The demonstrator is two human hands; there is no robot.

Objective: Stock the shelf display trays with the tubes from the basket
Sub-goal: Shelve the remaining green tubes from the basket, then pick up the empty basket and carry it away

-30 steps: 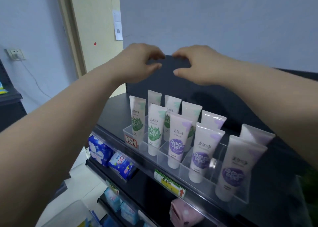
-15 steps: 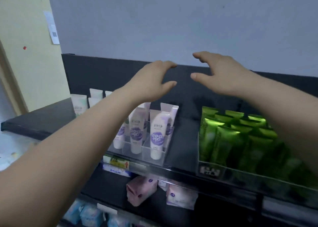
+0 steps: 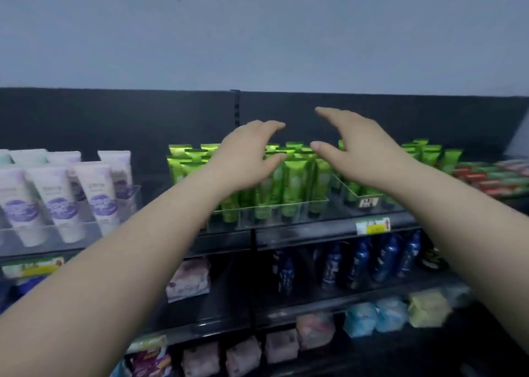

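The left hand (image 3: 246,153) and right hand (image 3: 355,147) hold nothing, fingers apart and a bit bent. The green tubes (image 3: 294,182) stand upright in the clear tray (image 3: 272,213), at 6 o'clock from the fingers. The left hand looks nearer. No basket shows.

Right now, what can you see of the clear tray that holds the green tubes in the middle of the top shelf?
The clear tray looks like transparent plastic with low walls. It stands level on the black top shelf, near the front edge, right of the tray of white tubes and left of a second clear tray. Shiny green tubes stand upright in it in packed rows, crimped ends up. The left hand hides its rear part, holding nothing; contact cannot be judged.
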